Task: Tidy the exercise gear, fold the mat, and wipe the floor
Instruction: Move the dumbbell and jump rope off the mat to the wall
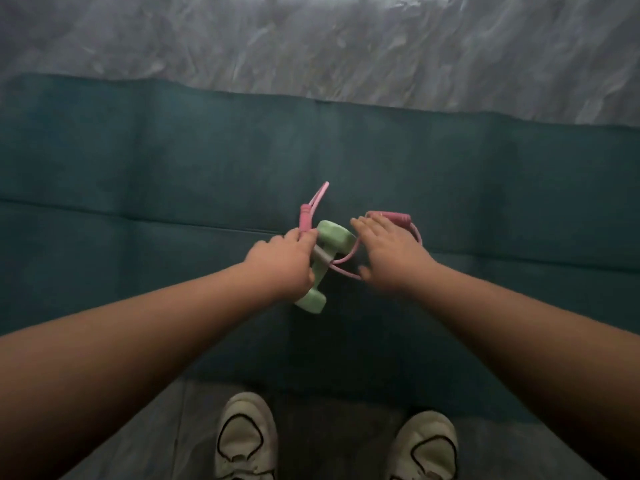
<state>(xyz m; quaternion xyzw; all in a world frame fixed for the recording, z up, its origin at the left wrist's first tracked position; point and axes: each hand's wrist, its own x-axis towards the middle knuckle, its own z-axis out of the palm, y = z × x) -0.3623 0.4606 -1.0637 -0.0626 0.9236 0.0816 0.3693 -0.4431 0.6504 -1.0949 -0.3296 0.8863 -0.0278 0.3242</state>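
A dark teal mat (156,188) lies unfolded across the marbled grey floor (346,43). A pale green dumbbell (334,237) with a grey bar is in the middle of the mat. My left hand (280,263) is closed around its bar and also pinches one pink jump rope handle (305,218). The thin pink rope (341,261) loops under the dumbbell toward the second pink handle (394,216). My right hand (389,256) hovers over that handle and the rope with fingers spread; whether it touches them I cannot tell.
My two white sneakers (247,441) (424,448) stand on the grey floor at the mat's near edge. Fold creases run across the mat. Bare marbled floor stretches beyond the mat's far edge.
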